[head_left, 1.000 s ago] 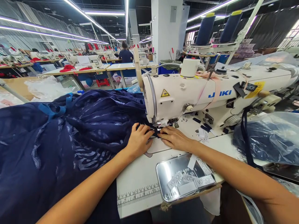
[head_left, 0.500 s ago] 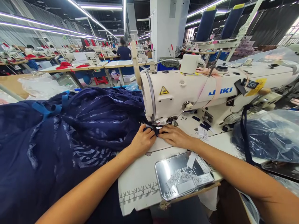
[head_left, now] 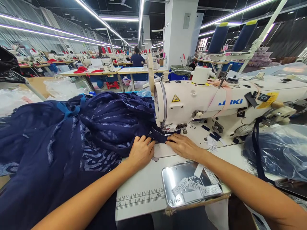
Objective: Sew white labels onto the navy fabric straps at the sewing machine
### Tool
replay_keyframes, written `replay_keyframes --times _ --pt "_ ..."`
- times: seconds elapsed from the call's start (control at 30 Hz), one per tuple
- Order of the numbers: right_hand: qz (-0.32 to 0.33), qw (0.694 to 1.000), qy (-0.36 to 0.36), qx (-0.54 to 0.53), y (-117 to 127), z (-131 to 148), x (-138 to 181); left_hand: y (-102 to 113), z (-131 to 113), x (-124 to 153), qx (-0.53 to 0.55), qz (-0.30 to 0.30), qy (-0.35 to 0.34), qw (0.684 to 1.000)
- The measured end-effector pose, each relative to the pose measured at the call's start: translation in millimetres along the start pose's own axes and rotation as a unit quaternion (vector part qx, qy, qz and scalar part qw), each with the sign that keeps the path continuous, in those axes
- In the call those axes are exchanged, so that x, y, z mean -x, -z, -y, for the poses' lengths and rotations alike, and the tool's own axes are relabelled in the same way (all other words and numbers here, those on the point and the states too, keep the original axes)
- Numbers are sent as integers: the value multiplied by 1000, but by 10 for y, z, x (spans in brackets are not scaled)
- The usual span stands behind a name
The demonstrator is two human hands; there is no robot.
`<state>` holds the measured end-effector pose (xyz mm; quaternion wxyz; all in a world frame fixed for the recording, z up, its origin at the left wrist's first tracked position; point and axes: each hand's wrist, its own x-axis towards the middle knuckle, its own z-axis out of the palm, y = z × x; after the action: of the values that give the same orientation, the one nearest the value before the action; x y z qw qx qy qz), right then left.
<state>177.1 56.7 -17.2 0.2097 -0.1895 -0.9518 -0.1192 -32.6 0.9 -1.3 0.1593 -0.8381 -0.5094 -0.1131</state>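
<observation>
Left hand (head_left: 141,150) lies flat on the navy fabric (head_left: 96,127). Right hand (head_left: 183,146) lies flat beside it, fingertips on the cloth edge at the presser foot (head_left: 168,128) of the sewing machine (head_left: 203,99). Neither grip closes around anything.

Risks, as I judge them:
- Fingertips are very near the needle; a forward slip could catch one.
- The bulk of fabric heaped at left could drag the edge askew.
- The metal tray (head_left: 189,183) is near my right forearm and could be knocked along the counter (head_left: 141,179).
</observation>
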Motion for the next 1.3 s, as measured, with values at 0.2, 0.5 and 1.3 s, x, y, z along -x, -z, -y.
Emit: replay_keyframes --times 0.2,0.5,1.3 --pt "-22 1000 -10 1 -24 -4 26 -26 -13 34 3 -15 -1 1000" --pt "-23 999 -21 -15 -33 -32 17 6 48 -125 31 -96 -120 988" --pt "6 997 -71 -6 -87 -23 -7 -85 117 -285 117 89 -87 985"
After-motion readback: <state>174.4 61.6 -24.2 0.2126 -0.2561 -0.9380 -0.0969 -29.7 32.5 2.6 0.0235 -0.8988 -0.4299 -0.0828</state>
